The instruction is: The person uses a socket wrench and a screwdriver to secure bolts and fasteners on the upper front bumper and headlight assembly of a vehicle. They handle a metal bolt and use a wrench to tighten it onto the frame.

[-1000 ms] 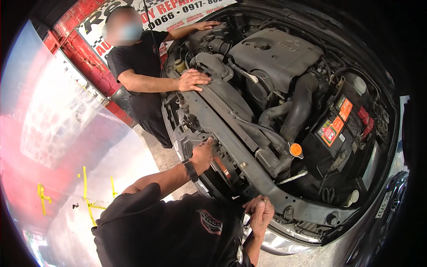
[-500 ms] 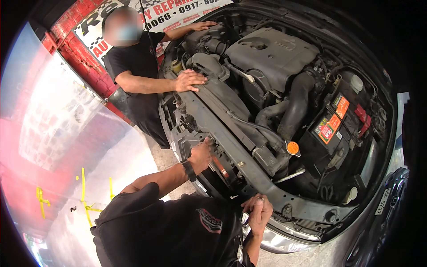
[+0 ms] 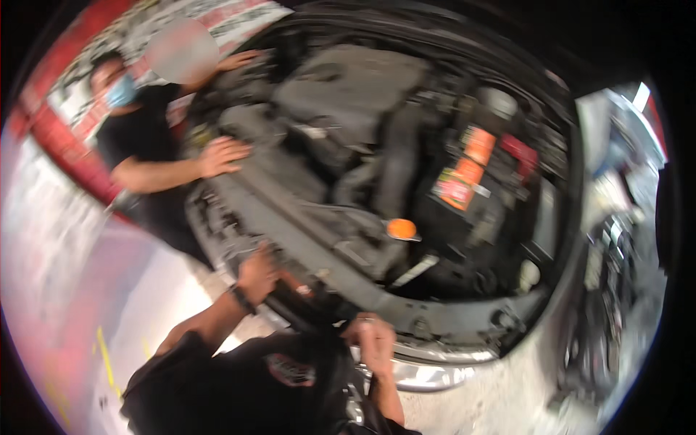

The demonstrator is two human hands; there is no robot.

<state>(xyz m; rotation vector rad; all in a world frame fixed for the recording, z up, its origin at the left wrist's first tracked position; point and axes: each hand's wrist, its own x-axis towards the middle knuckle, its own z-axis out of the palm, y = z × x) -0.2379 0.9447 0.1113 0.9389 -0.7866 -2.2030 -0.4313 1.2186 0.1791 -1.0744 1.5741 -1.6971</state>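
Observation:
My left hand (image 3: 259,275), with a dark band at its wrist, rests at the car's front opening beside the radiator support panel (image 3: 290,217). Motion blur smears its fingers, so their grip is unclear. Farther right, my right hand (image 3: 373,342) is raised close to my black shirt, just in front of the same panel. Its fingers are curled together, and anything between them is too blurred to make out. Beyond both hands lies the engine bay, with a grey engine cover (image 3: 348,83), an orange radiator cap (image 3: 402,229) and a black battery (image 3: 464,217) with orange labels.
A masked co-worker (image 3: 138,138) in black leans at the left side of the car, one hand (image 3: 223,156) on the front panel. A chrome-edged bumper (image 3: 428,375) lies below the panel. Dark car parts (image 3: 594,312) stand at the right. Red and white wall behind.
The view has swung to the right, so the car and people appear farther left and blurred. Both of my hands keep about the same places against the car.

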